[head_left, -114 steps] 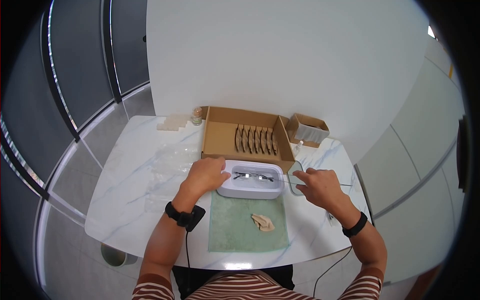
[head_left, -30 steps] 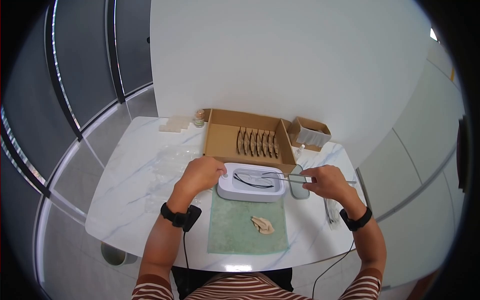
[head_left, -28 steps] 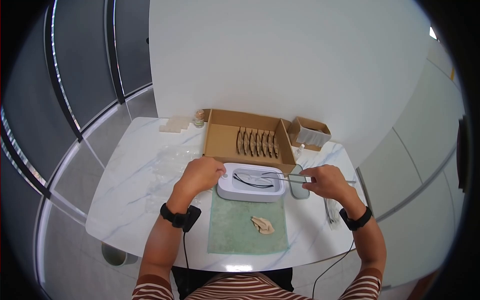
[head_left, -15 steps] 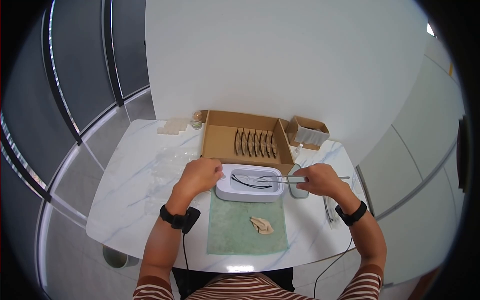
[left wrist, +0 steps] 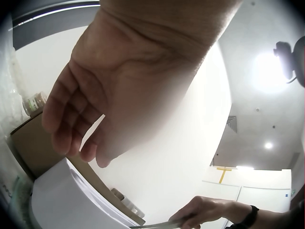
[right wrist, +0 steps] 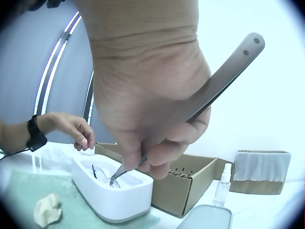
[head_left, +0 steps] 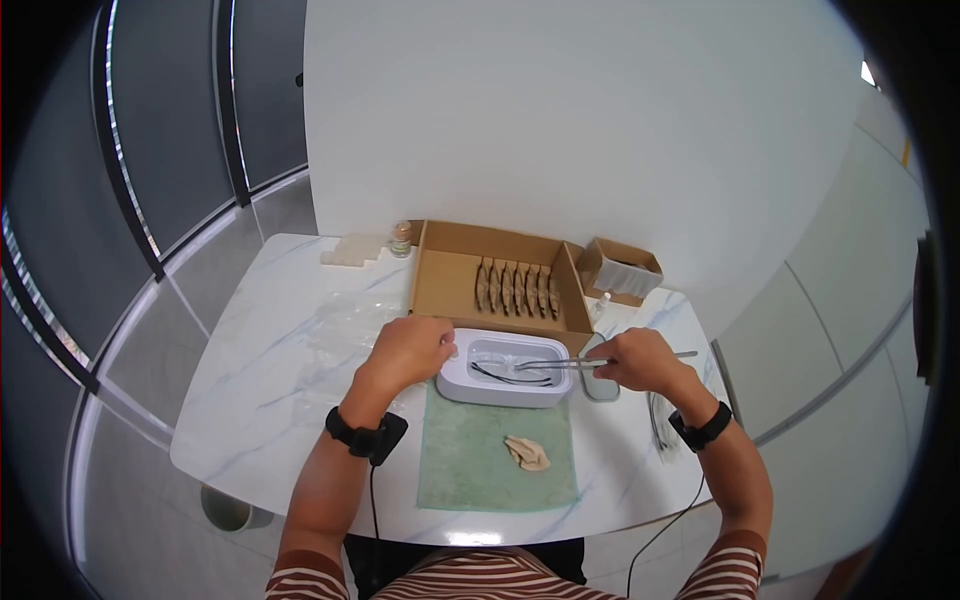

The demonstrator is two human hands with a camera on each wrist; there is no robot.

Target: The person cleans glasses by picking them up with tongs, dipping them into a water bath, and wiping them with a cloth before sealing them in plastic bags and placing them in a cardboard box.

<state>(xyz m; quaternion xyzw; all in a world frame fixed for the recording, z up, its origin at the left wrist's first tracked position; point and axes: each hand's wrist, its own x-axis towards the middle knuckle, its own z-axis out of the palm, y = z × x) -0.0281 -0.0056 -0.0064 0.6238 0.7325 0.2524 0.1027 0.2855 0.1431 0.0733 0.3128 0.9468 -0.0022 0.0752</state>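
A white oval basin (head_left: 505,395) stands at the back of a green cloth, with thin-framed glasses inside; their dark arms (head_left: 503,378) lie along its front side. My left hand (head_left: 408,350) is at the basin's left end, fingers loosely bent with nothing in them; whether the fingertips touch the rim I cannot tell. Long metal tweezers (right wrist: 233,67) are pinched in my right hand (head_left: 640,360), at the right of the basin. Their tips reach down to the glasses in the basin (right wrist: 112,202). Whether they grip the frame is unclear.
Behind the basin, a cardboard box (head_left: 440,285) holds a row of several dark-edged pieces. A smaller box (head_left: 625,285), spray bottle (head_left: 600,306) and grey-green tray (head_left: 600,385) are at the right. A beige crumpled cloth (head_left: 527,454) lies on the green cloth (head_left: 470,480).
Since the earliest frame the glasses have turned over in the basin, their arms now toward the front. The tweezers have shifted slightly since the later frames. My left hand has stayed at the basin's left end.
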